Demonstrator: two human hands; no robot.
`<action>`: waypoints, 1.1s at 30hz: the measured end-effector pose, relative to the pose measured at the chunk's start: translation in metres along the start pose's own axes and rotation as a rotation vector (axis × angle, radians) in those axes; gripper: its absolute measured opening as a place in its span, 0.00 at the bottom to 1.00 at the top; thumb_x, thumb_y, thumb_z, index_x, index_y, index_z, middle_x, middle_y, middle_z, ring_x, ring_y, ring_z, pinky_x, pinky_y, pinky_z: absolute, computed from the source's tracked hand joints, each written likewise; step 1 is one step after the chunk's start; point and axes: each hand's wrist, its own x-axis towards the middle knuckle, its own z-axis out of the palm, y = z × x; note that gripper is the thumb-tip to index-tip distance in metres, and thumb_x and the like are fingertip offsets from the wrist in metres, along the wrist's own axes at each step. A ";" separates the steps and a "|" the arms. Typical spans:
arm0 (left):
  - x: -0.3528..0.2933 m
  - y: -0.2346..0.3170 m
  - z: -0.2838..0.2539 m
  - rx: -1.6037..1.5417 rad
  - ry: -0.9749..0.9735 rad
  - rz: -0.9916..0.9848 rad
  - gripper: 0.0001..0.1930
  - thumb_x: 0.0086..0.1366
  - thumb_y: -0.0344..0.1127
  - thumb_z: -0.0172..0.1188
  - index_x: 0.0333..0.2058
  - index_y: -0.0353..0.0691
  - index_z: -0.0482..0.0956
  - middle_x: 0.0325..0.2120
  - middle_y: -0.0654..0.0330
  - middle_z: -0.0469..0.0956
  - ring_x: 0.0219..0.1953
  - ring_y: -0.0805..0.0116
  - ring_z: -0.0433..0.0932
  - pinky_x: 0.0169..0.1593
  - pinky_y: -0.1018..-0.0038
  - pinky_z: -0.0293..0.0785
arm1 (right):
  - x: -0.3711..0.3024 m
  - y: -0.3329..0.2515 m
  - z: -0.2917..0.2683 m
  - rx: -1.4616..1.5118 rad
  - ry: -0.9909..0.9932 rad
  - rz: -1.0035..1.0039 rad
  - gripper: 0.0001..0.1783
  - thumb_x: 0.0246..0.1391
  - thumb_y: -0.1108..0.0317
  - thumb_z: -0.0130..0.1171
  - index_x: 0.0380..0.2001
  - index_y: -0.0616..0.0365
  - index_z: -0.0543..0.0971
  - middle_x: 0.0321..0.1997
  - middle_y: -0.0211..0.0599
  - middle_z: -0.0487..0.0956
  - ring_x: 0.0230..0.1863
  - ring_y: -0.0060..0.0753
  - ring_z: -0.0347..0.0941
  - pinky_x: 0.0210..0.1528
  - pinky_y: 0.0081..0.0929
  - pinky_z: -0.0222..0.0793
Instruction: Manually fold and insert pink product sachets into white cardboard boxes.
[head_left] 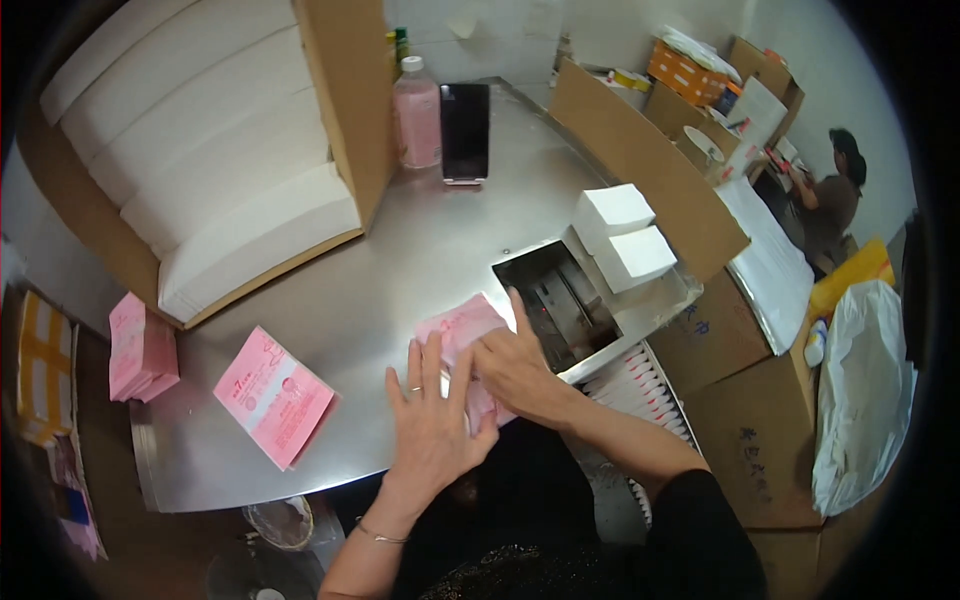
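Pink packet lies near on the table, left of the metal opening. Left hand rests on it, fingers spread wide; right hand touches it, index extended, grip cannot be told. Phone stands far.

A dark phone stands beside a pink bottle — an orange box farther back.

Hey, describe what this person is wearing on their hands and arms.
Both hands are gloveless. The left hand has a thin ring on one finger and a slim, silvery bracelet at the wrist. The right hand shows no jewellery; a black sleeve covers that upper arm.
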 end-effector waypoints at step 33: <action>-0.002 -0.025 -0.019 0.308 0.043 -0.042 0.24 0.60 0.56 0.63 0.43 0.41 0.80 0.47 0.50 0.72 0.48 0.51 0.68 0.54 0.49 0.59 | -0.064 0.138 -0.080 -0.400 0.512 0.502 0.07 0.55 0.72 0.59 0.36 0.61 0.82 0.33 0.41 0.75 0.41 0.45 0.72 0.45 0.42 0.66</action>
